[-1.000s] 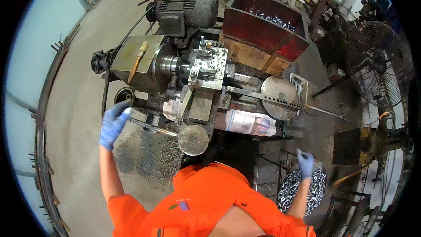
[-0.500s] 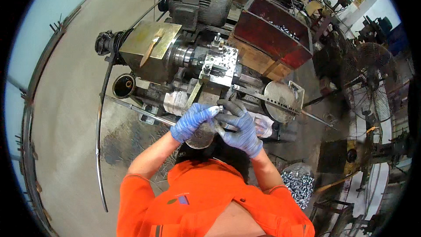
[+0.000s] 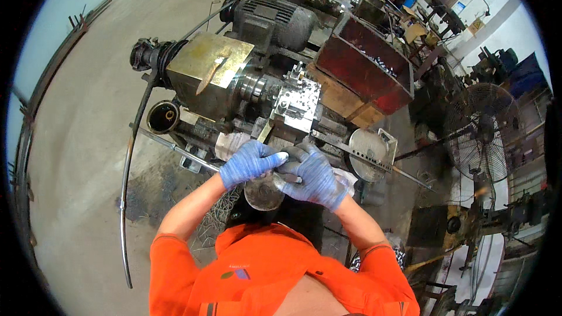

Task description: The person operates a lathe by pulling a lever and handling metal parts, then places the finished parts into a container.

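Note:
Both my hands wear blue gloves with darker, stained palms and fingers, and they meet in front of my body. My left hand [image 3: 249, 162] is closed, its pale thumb tip pressed toward the right hand's fingers. Curled around from the other side is my right hand [image 3: 319, 177], fingers bent. Whatever lies between them is hidden by the fingers. Just below sits a round dark metal disc [image 3: 263, 194]. Beyond the hands stands a lathe-like machine, with a shiny metal block [image 3: 297, 105] beside its spindle [image 3: 252, 89] and a flat bar [image 3: 265, 131] pointing toward my left hand.
A wooden-handled tool [image 3: 209, 77] lies on the brass-coloured cover [image 3: 193, 52]. Behind it is a motor [image 3: 275, 20]; right of that, a red box [image 3: 360, 64] holds small metal parts. A long rod [image 3: 124, 199] stands out at left, a perforated bar [image 3: 357, 152] and fan [image 3: 483, 131] at right.
A small shiny metal piece showed between my fingertips before; now it is out of sight. My hands have drawn closer together and slightly lower, and the view has shifted a little.

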`<state>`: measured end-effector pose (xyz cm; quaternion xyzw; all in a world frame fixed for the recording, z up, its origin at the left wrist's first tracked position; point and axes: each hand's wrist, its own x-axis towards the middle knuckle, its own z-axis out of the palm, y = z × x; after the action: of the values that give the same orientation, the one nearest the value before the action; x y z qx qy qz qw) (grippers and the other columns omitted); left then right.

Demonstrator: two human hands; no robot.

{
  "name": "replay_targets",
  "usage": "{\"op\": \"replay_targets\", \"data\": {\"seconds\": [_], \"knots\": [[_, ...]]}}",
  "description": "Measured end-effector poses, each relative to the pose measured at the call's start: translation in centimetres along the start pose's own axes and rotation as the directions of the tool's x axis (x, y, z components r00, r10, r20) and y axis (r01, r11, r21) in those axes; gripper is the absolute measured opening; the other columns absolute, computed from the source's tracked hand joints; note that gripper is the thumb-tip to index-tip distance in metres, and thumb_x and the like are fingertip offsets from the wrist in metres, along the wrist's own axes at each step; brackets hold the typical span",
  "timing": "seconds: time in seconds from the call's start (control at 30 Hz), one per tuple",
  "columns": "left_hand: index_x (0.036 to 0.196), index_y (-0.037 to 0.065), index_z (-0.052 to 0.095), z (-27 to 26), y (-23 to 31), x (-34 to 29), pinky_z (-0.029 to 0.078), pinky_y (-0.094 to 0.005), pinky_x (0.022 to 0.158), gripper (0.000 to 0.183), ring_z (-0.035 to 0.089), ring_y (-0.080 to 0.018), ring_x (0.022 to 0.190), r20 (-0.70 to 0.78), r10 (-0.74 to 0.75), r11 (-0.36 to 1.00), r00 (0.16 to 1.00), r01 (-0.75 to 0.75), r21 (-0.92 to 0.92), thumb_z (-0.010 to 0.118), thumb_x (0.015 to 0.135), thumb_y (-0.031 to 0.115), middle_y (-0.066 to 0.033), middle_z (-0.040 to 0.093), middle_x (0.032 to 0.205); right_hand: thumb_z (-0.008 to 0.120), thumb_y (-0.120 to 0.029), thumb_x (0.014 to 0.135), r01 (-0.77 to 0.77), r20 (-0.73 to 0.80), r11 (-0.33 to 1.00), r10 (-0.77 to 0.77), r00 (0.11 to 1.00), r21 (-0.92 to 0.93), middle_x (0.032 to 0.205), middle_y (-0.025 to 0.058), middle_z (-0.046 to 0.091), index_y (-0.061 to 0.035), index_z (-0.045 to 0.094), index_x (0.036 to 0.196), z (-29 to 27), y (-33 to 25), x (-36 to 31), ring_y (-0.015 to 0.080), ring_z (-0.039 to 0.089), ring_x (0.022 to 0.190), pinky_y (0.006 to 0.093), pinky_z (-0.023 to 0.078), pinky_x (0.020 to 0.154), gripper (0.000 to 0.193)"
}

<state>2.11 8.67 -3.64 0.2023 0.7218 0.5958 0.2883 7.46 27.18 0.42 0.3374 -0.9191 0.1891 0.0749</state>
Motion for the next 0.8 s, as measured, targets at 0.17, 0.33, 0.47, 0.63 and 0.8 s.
{"op": "replay_targets", "data": {"seconds": [0.17,0.33,0.47,0.63,0.8], "knots": [[0.066,0.000,0.064,-1.4,-0.2,0.1,0.039,-0.0266,0.046,0.048,0.048,-0.0082,0.045,-0.055,0.097,0.991,0.994,-0.091,0.102,0.060,0.082,0.045,-0.0010,0.052,0.049,0.063,-0.041,0.072,0.003,0.040,0.999,-0.004,0.999,0.042,0.109,0.0192,0.055,-0.0107,0.067,0.094,-0.4,-0.1,1.8,0.0386,0.051,0.098,0.0447,0.043,0.084,0.038],[0.065,0.001,0.066,-2.2,0.2,0.0,0.041,-0.0291,0.048,0.050,0.049,-0.0107,0.046,-0.110,0.100,0.977,0.989,-0.076,0.201,0.059,0.081,0.048,-0.0045,0.054,0.048,0.063,-0.040,0.072,0.041,-0.005,0.999,-0.041,0.999,0.008,0.104,0.0171,0.058,-0.0111,0.068,0.088,-0.1,0.1,2.9,0.0353,0.052,0.092,0.0428,0.044,0.082,0.034],[0.068,0.000,0.065,-2.8,0.7,0.0,0.041,-0.0280,0.050,0.043,0.051,-0.0090,0.051,-0.135,0.105,0.951,0.985,-0.060,0.302,0.057,0.085,0.039,-0.0049,0.056,0.052,0.063,-0.039,0.071,0.057,-0.010,0.998,-0.058,0.998,-0.010,0.099,0.0157,0.059,-0.0110,0.068,0.085,-0.1,0.1,3.9,0.0332,0.053,0.089,0.0413,0.044,0.080,0.032],[0.089,0.003,0.066,-4.7,1.4,-0.5,0.047,-0.0326,0.063,0.042,0.060,-0.0207,0.067,-0.031,0.150,0.916,0.988,-0.127,0.381,0.055,0.083,0.042,-0.0122,0.063,0.069,0.063,-0.041,0.072,0.057,-0.018,0.998,-0.057,0.998,-0.023,0.098,0.0146,0.060,-0.0114,0.069,0.083,-0.3,0.5,5.1,0.0321,0.053,0.089,0.0403,0.044,0.080,0.032],[0.102,0.007,0.063,-10.4,1.9,-5.5,0.047,-0.0379,0.073,0.040,0.062,-0.0307,0.082,-0.171,0.158,0.791,0.973,-0.021,0.611,0.053,0.083,0.041,-0.0159,0.064,0.086,0.061,-0.045,0.074,-0.068,0.012,0.983,0.071,0.997,-0.169,0.102,0.0149,0.061,-0.0104,0.070,0.083,-0.3,3.2,8.6,0.0339,0.053,0.097,0.0418,0.042,0.087,0.037]]}}
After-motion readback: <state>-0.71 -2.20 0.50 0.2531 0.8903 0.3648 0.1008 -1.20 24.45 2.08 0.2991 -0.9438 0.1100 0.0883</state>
